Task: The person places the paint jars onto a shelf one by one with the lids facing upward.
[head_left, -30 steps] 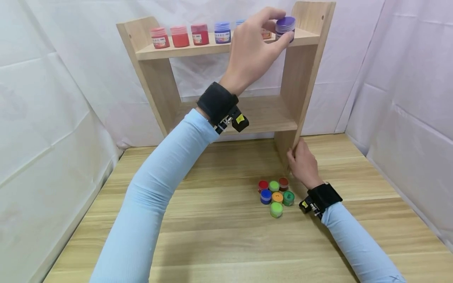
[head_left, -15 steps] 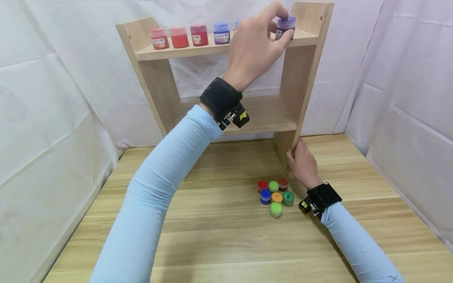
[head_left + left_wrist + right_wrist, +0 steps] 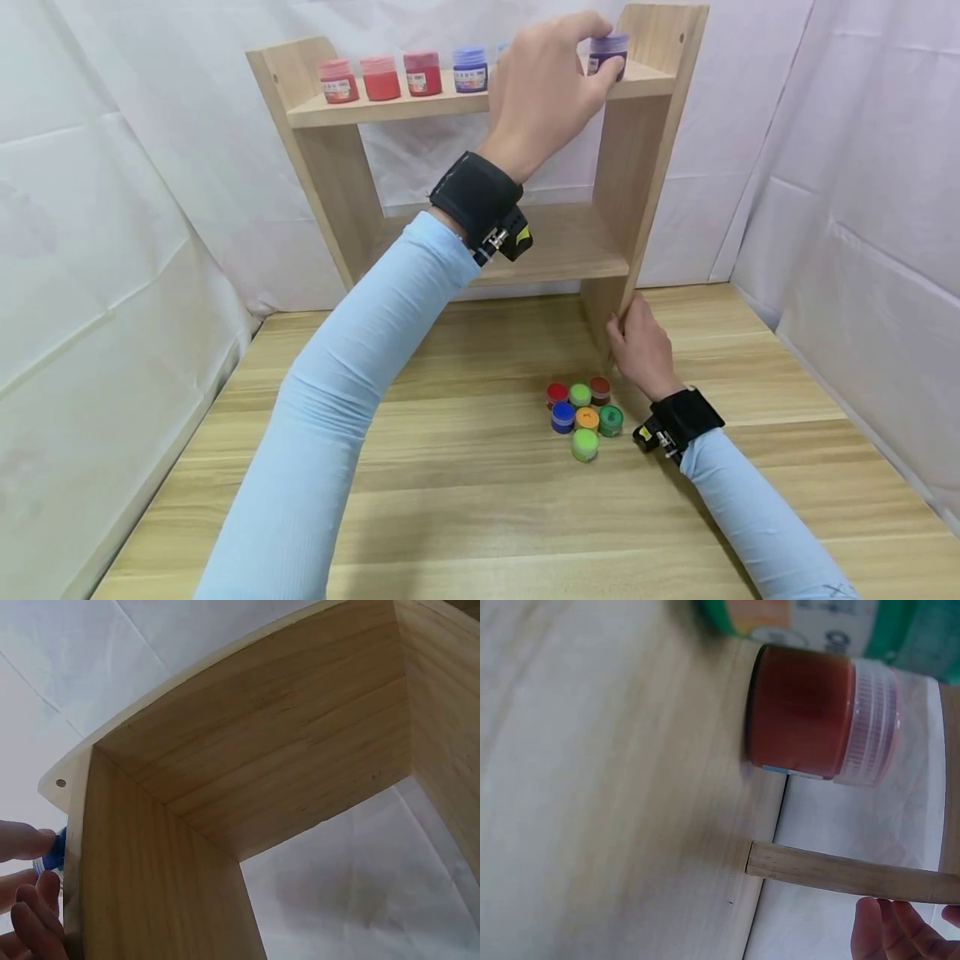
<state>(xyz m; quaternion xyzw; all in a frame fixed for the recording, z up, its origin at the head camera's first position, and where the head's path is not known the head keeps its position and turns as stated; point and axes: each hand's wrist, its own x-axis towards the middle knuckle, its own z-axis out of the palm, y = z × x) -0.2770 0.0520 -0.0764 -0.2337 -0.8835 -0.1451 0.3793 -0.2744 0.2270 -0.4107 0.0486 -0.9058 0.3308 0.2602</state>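
Note:
My left hand pinches a purple paint jar between thumb and fingers at the right end of the top shelf. In the left wrist view part of the jar shows between the fingertips, behind the shelf board; whether its base touches the board is hidden. Low on the right, my right hand grips the front edge of the rack's side panel, thumb on one side and fingers on the other. The right wrist view shows those fingertips against the panel.
Red jars and a blue jar line the top shelf; my left hand partly covers another behind it. Several capped jars, including an orange one, cluster on the table by the rack's right foot. White cloth hangs around.
The purple jar has shifted slightly right and tipped more upright at the shelf's right end. My left wrist has moved up and right. The right hand stays on the panel.

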